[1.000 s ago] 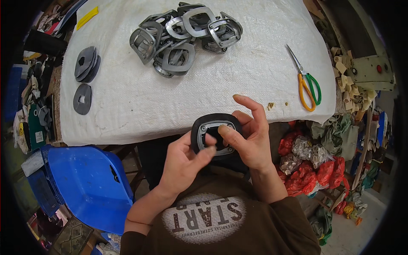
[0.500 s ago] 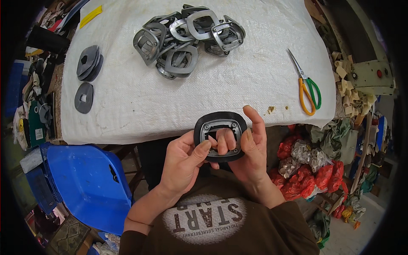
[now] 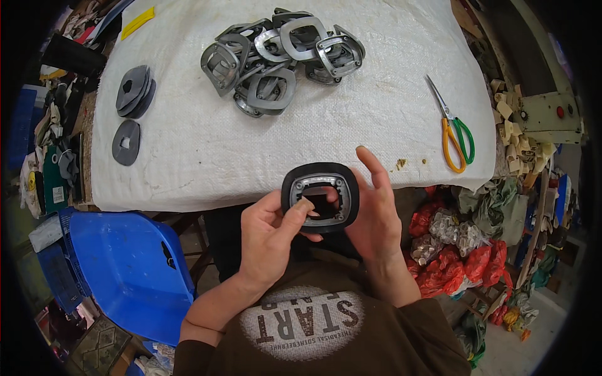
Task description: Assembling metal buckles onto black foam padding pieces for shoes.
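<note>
My left hand point(image 3: 266, 241) grips the left side of a square metal frame with rounded corners and a black rubbery rim point(image 3: 321, 169). Its thumb presses on the frame's inner edge, while its other fingers are mostly behind. My right hand point(image 3: 377, 219) is at the frame's right side, index finger stretched upward. Some right fingertips show behind the frame's opening; whether they touch it is hard to tell. The frame is held just off the table's near edge, metal face up.
Metal frames lie heaped point(image 3: 271, 94) on the white-covered table point(image 3: 207, 163). Grey pads with holes point(image 3: 133, 91) are stacked at left, a single pad point(image 3: 128, 131) nearer. Scissors point(image 3: 453, 135) rest at right. A blue tub point(image 3: 132, 269) stands lower left, red bags point(image 3: 445, 269) lower right.
The right thumb has come off the frame's front and the right fingers have drawn back from its opening. The frame has shifted slightly left and up in my left hand.
</note>
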